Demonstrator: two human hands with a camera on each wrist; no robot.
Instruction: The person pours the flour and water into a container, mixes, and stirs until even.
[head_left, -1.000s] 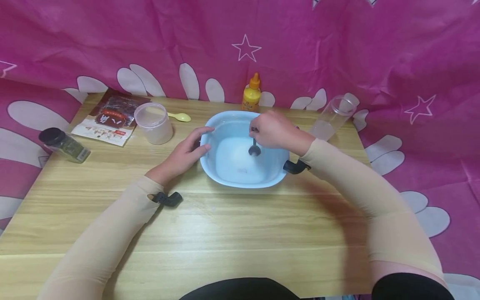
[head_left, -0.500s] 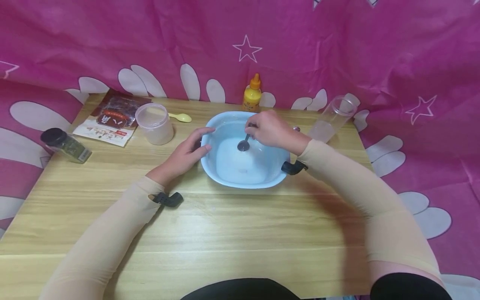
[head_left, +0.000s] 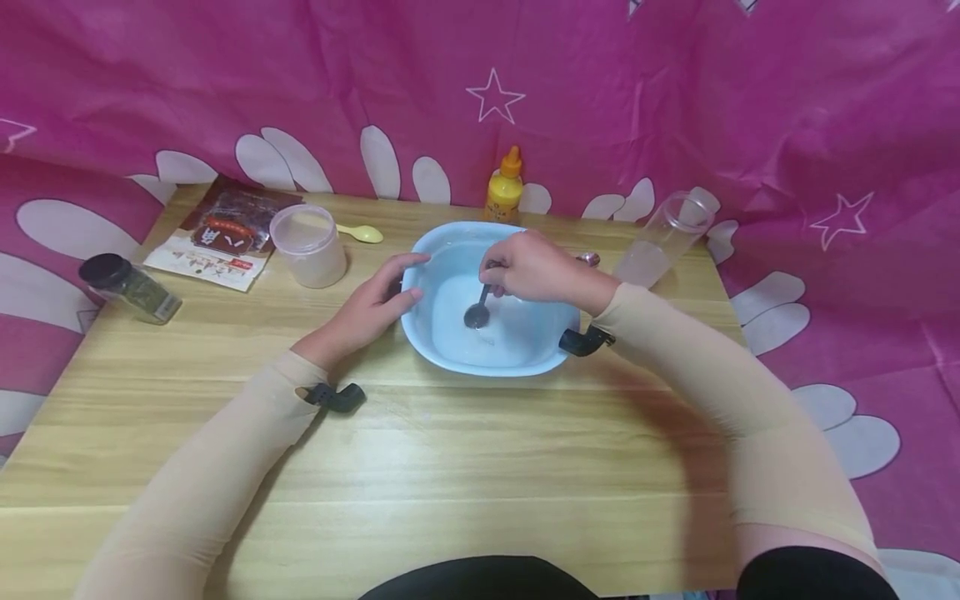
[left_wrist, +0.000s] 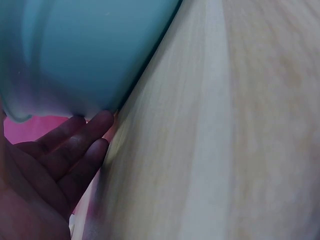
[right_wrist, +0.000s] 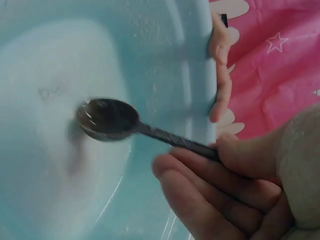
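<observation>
A light blue plastic basin [head_left: 450,354] stands mid-table. My left hand [head_left: 367,307] grips its left rim, thumb and index finger over the edge. The left wrist view shows other fingers [left_wrist: 90,132] of that hand against the basin's outer wall [left_wrist: 95,55]. My right hand [head_left: 536,268] pinches the handle of a small black measuring spoon [head_left: 476,316]. In the right wrist view the spoon's bowl [right_wrist: 109,120] faces up inside the basin and looks wet and shiny. A shadow lies below it. Whether it touches the bottom, I cannot tell.
Behind the basin stands a yellow squeeze bottle [head_left: 504,193]; a clear tilted bottle [head_left: 660,237] is right, near a small shiny object [head_left: 588,259]. At left are a translucent tub [head_left: 309,254], a yellow spoon [head_left: 363,234], a food packet [head_left: 217,237] and a black-lidded jar [head_left: 135,292].
My right hand has shifted left and slightly toward me, carrying the black measuring spoon across the basin's inside. The left hand keeps its grip on the rim; the basin stays put.
</observation>
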